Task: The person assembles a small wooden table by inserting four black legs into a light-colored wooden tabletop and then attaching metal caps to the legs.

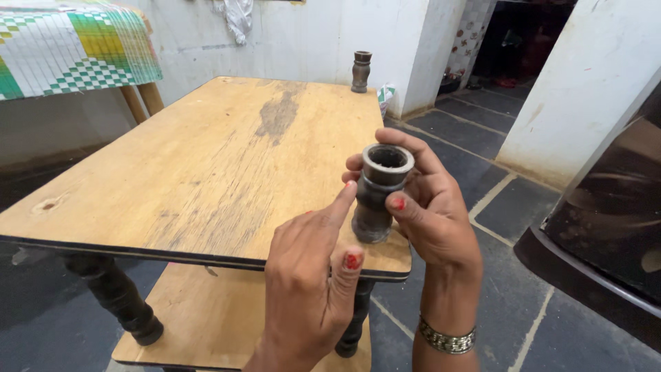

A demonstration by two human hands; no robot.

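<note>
Nearest the camera, the left hand [310, 282] hangs over the near edge of the counter [206, 165], mostly curled, with only its index finger stretched out so that the tip touches the side of a dark turned spindle piece [377, 196]; it grips nothing. Just to the right, the right hand [427, 207] wraps that piece, thumb in front and fingers [413, 146] behind its upper rim, holding it upright with the base at or just above the near right corner of the counter; which, the view does not settle. The piece looks like hollow turned wood or metal: stiff, fairly solid, smooth and probably a bit slick. Its narrower waist below the flared rim offers the surest hold. A similar dark piece [361, 71] stands at the far edge.
</note>
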